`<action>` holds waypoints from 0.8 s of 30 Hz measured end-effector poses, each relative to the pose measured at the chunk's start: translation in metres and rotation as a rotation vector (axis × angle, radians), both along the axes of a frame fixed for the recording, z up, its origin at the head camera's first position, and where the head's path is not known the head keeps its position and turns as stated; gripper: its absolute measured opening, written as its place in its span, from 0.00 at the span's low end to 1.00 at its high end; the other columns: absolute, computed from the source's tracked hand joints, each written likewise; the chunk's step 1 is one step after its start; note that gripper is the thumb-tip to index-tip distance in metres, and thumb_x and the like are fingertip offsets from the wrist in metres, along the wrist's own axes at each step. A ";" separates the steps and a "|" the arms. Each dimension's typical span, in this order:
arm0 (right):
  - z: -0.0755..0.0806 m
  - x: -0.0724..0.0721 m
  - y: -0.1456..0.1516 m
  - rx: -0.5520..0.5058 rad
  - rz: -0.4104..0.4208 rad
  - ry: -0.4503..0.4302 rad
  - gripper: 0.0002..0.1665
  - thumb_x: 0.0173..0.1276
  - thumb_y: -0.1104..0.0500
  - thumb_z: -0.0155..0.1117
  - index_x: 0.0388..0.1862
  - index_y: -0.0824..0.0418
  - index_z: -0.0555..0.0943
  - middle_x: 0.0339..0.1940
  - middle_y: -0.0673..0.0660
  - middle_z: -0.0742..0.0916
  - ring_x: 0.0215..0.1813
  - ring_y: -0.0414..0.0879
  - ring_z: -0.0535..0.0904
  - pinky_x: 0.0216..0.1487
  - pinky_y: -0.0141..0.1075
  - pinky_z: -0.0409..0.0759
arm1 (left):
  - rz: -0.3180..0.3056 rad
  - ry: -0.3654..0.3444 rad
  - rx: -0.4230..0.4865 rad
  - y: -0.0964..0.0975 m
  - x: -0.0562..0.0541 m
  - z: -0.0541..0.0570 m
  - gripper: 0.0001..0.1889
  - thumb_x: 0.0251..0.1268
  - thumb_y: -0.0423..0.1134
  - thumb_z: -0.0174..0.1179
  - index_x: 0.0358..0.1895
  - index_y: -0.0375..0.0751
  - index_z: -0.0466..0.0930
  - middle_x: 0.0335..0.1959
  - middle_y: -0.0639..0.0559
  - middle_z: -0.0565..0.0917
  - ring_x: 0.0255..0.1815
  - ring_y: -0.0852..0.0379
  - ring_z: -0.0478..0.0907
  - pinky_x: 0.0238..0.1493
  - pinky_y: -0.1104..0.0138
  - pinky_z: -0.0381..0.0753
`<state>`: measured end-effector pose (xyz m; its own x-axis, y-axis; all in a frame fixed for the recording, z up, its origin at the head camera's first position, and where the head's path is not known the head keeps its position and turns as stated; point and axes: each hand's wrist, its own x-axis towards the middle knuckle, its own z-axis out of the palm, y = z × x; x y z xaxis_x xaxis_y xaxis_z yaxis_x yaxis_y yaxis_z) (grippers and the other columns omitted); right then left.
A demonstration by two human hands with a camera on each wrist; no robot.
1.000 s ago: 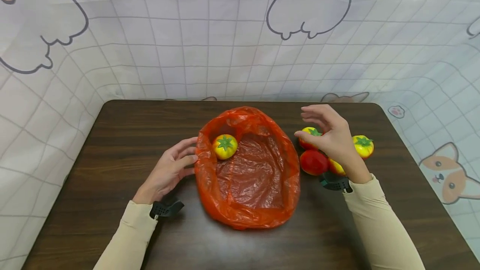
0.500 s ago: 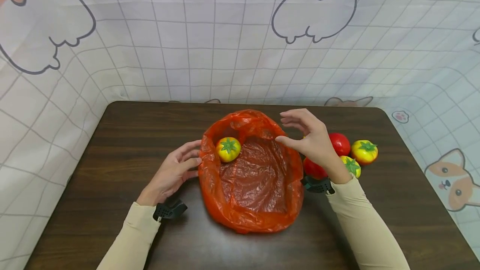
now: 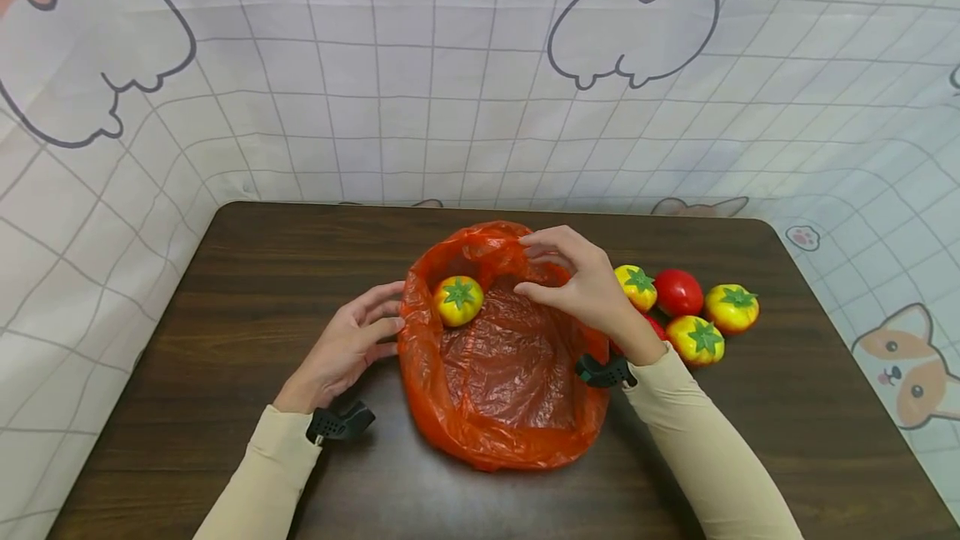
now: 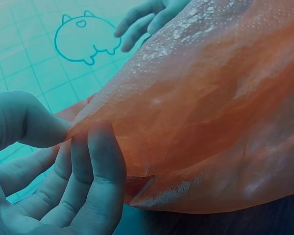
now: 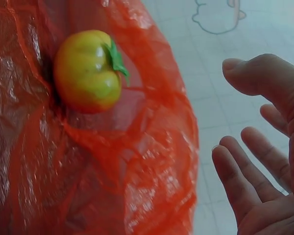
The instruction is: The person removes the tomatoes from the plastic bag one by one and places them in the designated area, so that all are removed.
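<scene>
A red plastic bag (image 3: 517, 448) stands on the table with its mouth spread wide. Inside, against the left wall, lies a yellow-and-red tomato (image 3: 458, 301) with a green leafy top; the right wrist view shows this tomato (image 5: 88, 71) too. My left hand (image 3: 348, 340) pinches the bag's left rim between thumb and fingers, as the left wrist view shows the thumb (image 4: 27, 120) on the film's edge. My right hand (image 3: 581, 286) is over the bag's right side, thumb and fingers apart, holding nothing. Its forearm hides part of the tomatoes behind it.
Right of the bag several more tomatoes lie grouped: a red one (image 3: 678, 292) and yellow ones (image 3: 732, 308), (image 3: 696, 340) among them. A dark wood table (image 3: 225, 315) bears everything. A white gridded cloth (image 3: 420, 107) with dog drawings hangs behind and at both sides.
My right hand has moved left from above the tomato group to over the bag, with its fingers apart throughout. The left hand stays at the rim. The view has shifted slightly.
</scene>
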<state>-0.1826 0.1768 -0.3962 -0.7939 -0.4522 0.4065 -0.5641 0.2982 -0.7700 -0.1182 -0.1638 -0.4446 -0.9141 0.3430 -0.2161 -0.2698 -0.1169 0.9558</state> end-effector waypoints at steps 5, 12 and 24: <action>-0.002 -0.004 -0.010 0.041 0.030 -0.019 0.33 0.59 0.63 0.81 0.63 0.62 0.81 0.58 0.60 0.83 0.58 0.56 0.85 0.62 0.51 0.86 | 0.000 0.005 -0.007 0.000 0.000 0.000 0.32 0.77 0.35 0.59 0.79 0.46 0.60 0.56 0.54 0.80 0.53 0.60 0.84 0.53 0.64 0.90; -0.005 -0.010 -0.025 0.066 0.079 -0.045 0.33 0.59 0.60 0.81 0.63 0.59 0.81 0.57 0.59 0.84 0.59 0.55 0.84 0.61 0.53 0.86 | 0.001 0.005 -0.013 -0.001 0.000 -0.002 0.32 0.77 0.37 0.60 0.79 0.46 0.61 0.56 0.54 0.81 0.53 0.60 0.84 0.53 0.65 0.90; -0.013 -0.016 -0.043 0.134 0.141 -0.023 0.32 0.60 0.60 0.81 0.63 0.59 0.81 0.60 0.59 0.84 0.59 0.57 0.84 0.63 0.47 0.86 | 0.001 -0.012 -0.019 -0.002 0.000 -0.001 0.32 0.76 0.37 0.60 0.79 0.46 0.61 0.58 0.52 0.80 0.54 0.59 0.84 0.54 0.65 0.89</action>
<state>-0.1990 0.1335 -0.4094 -0.7274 -0.6084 0.3175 -0.5902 0.3185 -0.7418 -0.1183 -0.1657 -0.4461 -0.9119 0.3378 -0.2332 -0.2809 -0.0995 0.9546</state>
